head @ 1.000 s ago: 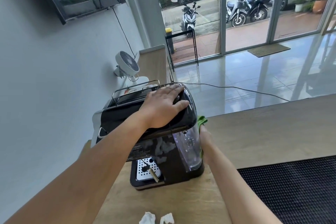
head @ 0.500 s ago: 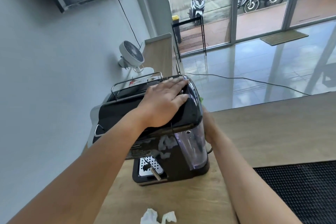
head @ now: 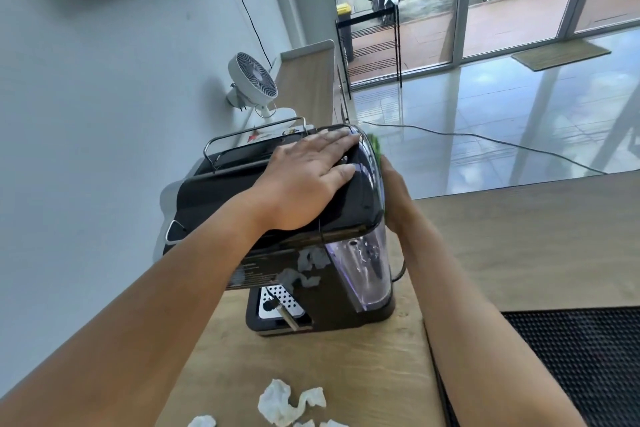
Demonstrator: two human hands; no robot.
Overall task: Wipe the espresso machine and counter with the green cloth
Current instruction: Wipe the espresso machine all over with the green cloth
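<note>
Laid flat with fingers spread, the left hand [head: 308, 180] is pressed palm-down on the glossy black top of the espresso machine [head: 277, 218], grasping nothing. The right hand [head: 394, 194] is held against the machine's right side, just beyond the top's curved edge; its fingers are hidden behind the machine, so it cannot be told whether they are clenched. A strip of the green cloth [head: 376, 147] is seen at that same upper right edge, above the right hand and against the machine's side. The machine is stood on the wooden counter [head: 519, 246], near its left edge by the wall. Crumpled white tissues [head: 287, 406] are scattered at the counter's near edge. A black mesh mat [head: 581, 364] is laid at the near right corner. A white fan [head: 252, 80] is set at the far end of the counter.
</note>
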